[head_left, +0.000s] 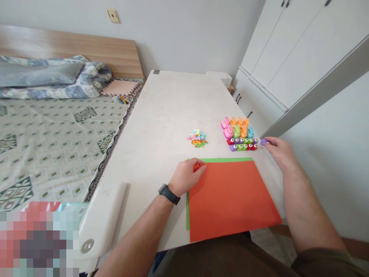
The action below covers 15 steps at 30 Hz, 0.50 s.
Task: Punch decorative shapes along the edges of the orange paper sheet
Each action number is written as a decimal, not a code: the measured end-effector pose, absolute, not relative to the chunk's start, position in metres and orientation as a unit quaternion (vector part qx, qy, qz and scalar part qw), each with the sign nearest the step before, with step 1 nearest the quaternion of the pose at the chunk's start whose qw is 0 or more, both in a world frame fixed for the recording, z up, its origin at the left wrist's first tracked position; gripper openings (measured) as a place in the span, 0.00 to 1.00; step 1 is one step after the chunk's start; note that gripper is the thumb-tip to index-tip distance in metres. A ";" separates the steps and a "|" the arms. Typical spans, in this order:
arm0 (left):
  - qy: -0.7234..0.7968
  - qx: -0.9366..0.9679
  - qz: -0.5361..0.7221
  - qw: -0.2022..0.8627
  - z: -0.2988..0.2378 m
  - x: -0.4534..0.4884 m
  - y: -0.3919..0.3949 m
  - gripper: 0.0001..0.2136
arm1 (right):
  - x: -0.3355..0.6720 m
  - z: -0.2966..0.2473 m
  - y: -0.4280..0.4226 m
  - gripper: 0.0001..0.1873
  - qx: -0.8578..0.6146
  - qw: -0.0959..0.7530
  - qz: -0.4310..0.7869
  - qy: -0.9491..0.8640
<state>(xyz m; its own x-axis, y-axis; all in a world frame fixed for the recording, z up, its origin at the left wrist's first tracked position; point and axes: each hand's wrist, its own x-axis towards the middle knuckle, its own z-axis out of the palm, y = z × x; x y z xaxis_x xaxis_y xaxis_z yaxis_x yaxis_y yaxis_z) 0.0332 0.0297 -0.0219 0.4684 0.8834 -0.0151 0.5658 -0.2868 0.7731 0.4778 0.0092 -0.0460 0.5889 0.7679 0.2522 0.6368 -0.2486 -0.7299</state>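
Note:
A sheet of orange-red paper (233,196) lies on the white table, with green paper (227,159) showing beneath it along the top and left edges. My left hand (188,175) is closed at the red sheet's upper left corner, where the raised edge shows small dark holes. Between the fingers of my right hand (278,150) is a small purple craft punch (264,141), at the table's right edge. Beside it stand rows of small craft punches (243,147) in purple, green and red, and larger ones (236,131) in pink, orange, green and blue behind.
A pile of colourful paper cut-outs (198,139) lies beyond the paper. At the table's left edge stands a long white device (105,215) with a small round display. A bed (57,142) borders the table on the left, and white cabinets (276,57) stand on the right.

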 end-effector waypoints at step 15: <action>0.478 0.763 0.209 0.381 -0.019 0.034 0.029 0.13 | 0.479 -0.077 0.002 0.26 -0.815 0.353 0.097 -0.450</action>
<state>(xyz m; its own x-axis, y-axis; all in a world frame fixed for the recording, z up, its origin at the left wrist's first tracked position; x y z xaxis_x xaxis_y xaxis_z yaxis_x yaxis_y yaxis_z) 0.0343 0.0289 -0.0191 0.4555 0.8890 -0.0463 0.5708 -0.2518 0.7815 0.4790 0.0020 -0.0767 0.5770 0.8011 0.1588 0.6643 -0.3473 -0.6619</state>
